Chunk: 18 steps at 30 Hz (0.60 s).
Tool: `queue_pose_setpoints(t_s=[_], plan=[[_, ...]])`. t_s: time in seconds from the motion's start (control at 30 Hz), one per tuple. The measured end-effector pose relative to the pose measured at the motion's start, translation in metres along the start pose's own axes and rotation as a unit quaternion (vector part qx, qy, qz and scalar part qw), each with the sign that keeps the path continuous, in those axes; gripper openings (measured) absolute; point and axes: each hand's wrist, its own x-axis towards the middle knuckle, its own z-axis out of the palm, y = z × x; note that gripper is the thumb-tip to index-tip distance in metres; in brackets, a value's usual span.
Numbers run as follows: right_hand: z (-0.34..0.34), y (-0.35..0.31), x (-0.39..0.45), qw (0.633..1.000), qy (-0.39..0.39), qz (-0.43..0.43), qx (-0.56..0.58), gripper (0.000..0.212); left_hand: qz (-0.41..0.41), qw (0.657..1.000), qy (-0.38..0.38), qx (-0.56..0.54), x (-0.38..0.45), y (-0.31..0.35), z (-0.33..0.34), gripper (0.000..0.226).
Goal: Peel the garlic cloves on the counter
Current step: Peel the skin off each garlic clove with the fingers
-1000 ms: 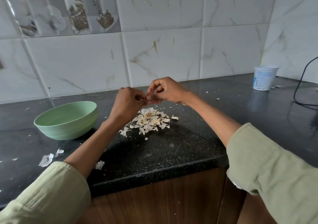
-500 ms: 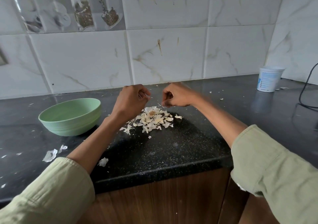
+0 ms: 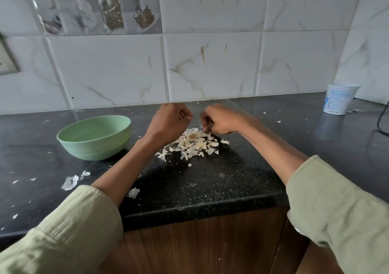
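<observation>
Hovering over peel pile (image 3: pixel 192 144): left hand (image 3: pixel 168 124), right hand (image 3: pixel 219 118), fingers curled, contents unclear | green bowl (image 3: pixel 94 136) interior hidden

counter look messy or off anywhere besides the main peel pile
Yes. Stray garlic skins lie on the counter near its front edge, left of the left forearm and well apart from the main peel pile. Small flecks also dot the surface near the white tub. Nothing looks damaged.

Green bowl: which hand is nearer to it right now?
Left. The left hand is just right of the green bowl; the right hand is farther right, beyond the left hand, above the peel pile.
</observation>
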Motion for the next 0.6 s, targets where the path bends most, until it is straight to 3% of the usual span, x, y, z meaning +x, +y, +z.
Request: queue_pose_setpoints(t_s=[0.1, 0.17, 0.27, 0.6], plan=[[-0.001, 0.001, 0.001, 0.990, 0.083, -0.031, 0.113, 0.010, -0.002, 1.000, 0.006, -0.025, 0.003, 0.000, 0.001, 0.007], [-0.004, -0.002, 0.005, 0.953, 0.154, -0.051, 0.256, 0.006, 0.001, 0.999, 0.010, -0.050, 0.004, 0.001, 0.001, 0.013], [-0.006, -0.007, 0.006, 0.904, 0.152, -0.071, 0.393, 0.018, 0.000, 0.994, 0.027, -0.106, 0.003, 0.004, -0.002, 0.013], [-0.008, 0.001, 0.009, 0.884, 0.108, -0.070, 0.450, 0.027, -0.014, 0.981, 0.076, -0.180, 0.001, 0.009, -0.010, 0.011]])
